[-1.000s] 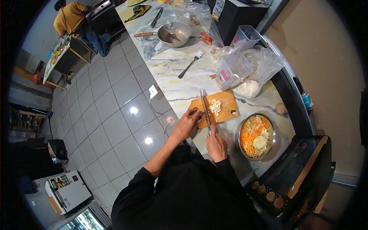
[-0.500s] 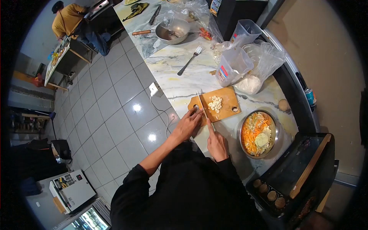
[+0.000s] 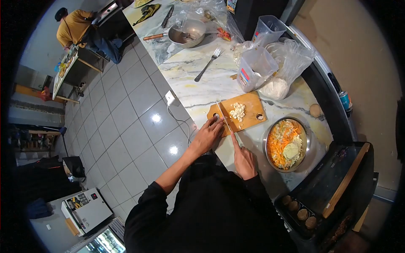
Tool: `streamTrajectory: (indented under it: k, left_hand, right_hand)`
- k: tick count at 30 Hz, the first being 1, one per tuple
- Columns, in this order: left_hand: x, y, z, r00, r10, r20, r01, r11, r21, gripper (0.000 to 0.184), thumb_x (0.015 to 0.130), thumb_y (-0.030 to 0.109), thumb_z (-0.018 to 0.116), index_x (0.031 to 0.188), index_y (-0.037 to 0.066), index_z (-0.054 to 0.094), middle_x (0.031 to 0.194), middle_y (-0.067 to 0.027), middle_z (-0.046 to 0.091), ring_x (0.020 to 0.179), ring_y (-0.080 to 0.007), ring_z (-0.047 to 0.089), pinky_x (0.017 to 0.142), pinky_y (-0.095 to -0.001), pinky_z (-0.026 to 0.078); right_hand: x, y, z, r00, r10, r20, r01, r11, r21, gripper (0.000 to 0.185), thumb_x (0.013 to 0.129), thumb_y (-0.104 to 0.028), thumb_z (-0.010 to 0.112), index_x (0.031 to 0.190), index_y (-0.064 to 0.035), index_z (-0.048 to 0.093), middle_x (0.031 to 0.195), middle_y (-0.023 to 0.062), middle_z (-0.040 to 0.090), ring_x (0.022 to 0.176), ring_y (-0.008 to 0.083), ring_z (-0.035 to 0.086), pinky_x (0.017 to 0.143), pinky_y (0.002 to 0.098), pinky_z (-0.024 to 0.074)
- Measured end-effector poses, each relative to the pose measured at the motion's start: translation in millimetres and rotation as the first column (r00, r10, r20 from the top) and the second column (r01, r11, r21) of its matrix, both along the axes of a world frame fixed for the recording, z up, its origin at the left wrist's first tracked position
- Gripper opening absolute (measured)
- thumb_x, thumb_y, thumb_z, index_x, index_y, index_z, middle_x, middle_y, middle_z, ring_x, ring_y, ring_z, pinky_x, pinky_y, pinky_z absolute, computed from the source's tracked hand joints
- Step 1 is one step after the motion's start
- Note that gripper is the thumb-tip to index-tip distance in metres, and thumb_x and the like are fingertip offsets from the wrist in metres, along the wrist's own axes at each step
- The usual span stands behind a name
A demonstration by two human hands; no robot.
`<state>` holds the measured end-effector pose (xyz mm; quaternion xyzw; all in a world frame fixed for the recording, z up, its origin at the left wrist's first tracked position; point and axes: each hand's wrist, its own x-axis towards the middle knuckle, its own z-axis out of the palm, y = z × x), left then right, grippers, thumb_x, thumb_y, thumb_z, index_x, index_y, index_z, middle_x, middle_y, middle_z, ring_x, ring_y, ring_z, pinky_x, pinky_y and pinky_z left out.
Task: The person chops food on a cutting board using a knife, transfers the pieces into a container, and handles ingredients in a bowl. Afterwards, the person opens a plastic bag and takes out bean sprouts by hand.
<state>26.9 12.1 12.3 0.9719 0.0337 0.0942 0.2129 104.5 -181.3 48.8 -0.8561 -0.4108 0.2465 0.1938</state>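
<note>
My right hand [image 3: 245, 162] is wrapped round the handle of a kitchen knife [image 3: 224, 114], with the index finger stretched along it. The blade lies across the left part of a wooden cutting board [image 3: 252, 101]. Close to the blade, my left hand [image 3: 205, 138] has its fingers bent and pressed together at the board's near-left edge; what they hold is hidden. A small heap of chopped white pieces [image 3: 238, 111] sits on the board, right of the blade. A steel bowl [image 3: 265, 147] stands right of the board, holding shredded orange and pale vegetables with a creamy dollop.
Beyond the board stand plastic containers [image 3: 255, 69] and a clear bag with dough [image 3: 276, 88]. A fork [image 3: 207, 65] and a saucepan [image 3: 190, 41] lie farther back. A black griddle [image 3: 337, 181] is at the right. Another person [image 3: 78, 29] works across the tiled floor.
My right hand and the knife handle have shifted slightly right and toward me. My left hand stays by the blade. The whole view has turned a little.
</note>
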Motion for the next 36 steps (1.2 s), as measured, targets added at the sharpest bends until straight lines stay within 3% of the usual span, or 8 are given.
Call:
streamTrajectory:
  k: [3,18,25,27,31,36]
  left_hand:
    - [1.0,0.2,-3.6,0.999,0.019,0.032,-0.019,1.0,0.011,0.039,0.088,0.01,0.058,0.124,-0.003,0.053,0.135,-0.0162,0.053,0.123,-0.0382,0.048,0.106,-0.0408,0.04]
    - [1.6,-1.0,-3.6,1.0,0.016,0.026,-0.017,1.0,0.026,0.037,0.09,0.011,0.058,0.124,-0.003,0.054,0.134,-0.0162,0.055,0.123,-0.0372,0.049,0.106,-0.0401,0.04]
    - [0.7,-1.3,-3.8,0.999,0.035,0.021,-0.035,0.999,-0.002,0.037,0.09,0.012,0.058,0.124,-0.004,0.054,0.134,-0.0167,0.054,0.124,-0.037,0.048,0.107,-0.04,0.04]
    - [0.5,-2.2,-3.8,0.999,0.048,0.003,-0.048,0.997,-0.059,0.051,0.08,0.003,0.061,0.129,-0.002,0.05,0.14,-0.0144,0.048,0.129,-0.0377,0.043,0.108,-0.0414,0.04]
    - [0.4,0.3,-0.4,0.999,0.046,-0.023,-0.047,0.998,-0.05,0.055,0.08,0.001,0.061,0.133,0.0,0.048,0.141,-0.0142,0.048,0.129,-0.0374,0.043,0.108,-0.0414,0.041]
    - [0.4,-0.3,5.1,1.0,0.02,-0.008,-0.02,1.0,-0.016,0.058,0.079,0.001,0.061,0.135,0.001,0.047,0.141,-0.0116,0.048,0.128,-0.0353,0.044,0.108,-0.0406,0.041]
  right_hand:
    - [-0.8,-3.8,2.8,1.0,0.004,0.017,-0.004,1.0,-0.007,0.087,0.082,0.008,0.048,0.156,-0.0228,0.016,0.071,0.0258,0.056,0.069,0.0439,0.061,0.064,0.0525,0.0471]
    - [1.7,-14.0,-3.6,0.996,0.035,0.08,-0.036,0.999,0.012,0.085,0.08,0.008,0.05,0.155,-0.0165,0.019,0.065,0.0235,0.057,0.06,0.0398,0.059,0.059,0.0499,0.0458]
    - [3.5,-12.3,-5.7,0.999,0.034,0.01,-0.034,0.999,0.018,0.083,0.081,0.007,0.048,0.155,-0.0165,0.018,0.065,0.0237,0.058,0.06,0.0394,0.06,0.057,0.0495,0.0456]
    - [4.2,-12.8,-6.9,0.999,0.038,0.031,-0.039,0.999,0.026,0.084,0.081,0.007,0.049,0.155,-0.0168,0.018,0.066,0.0237,0.058,0.06,0.0396,0.06,0.058,0.0489,0.0459]
    - [3.0,-21.4,-3.5,0.998,0.044,0.047,-0.045,0.999,0.014,0.084,0.081,0.008,0.049,0.155,-0.0168,0.018,0.065,0.0237,0.058,0.059,0.0396,0.059,0.057,0.0488,0.0452]
    - [1.4,-42.3,-6.8,0.997,-0.044,-0.064,0.054,0.984,0.17,0.075,0.087,0.003,0.048,0.154,-0.0156,0.021,0.065,0.0243,0.058,0.058,0.0397,0.059,0.056,0.0499,0.0429]
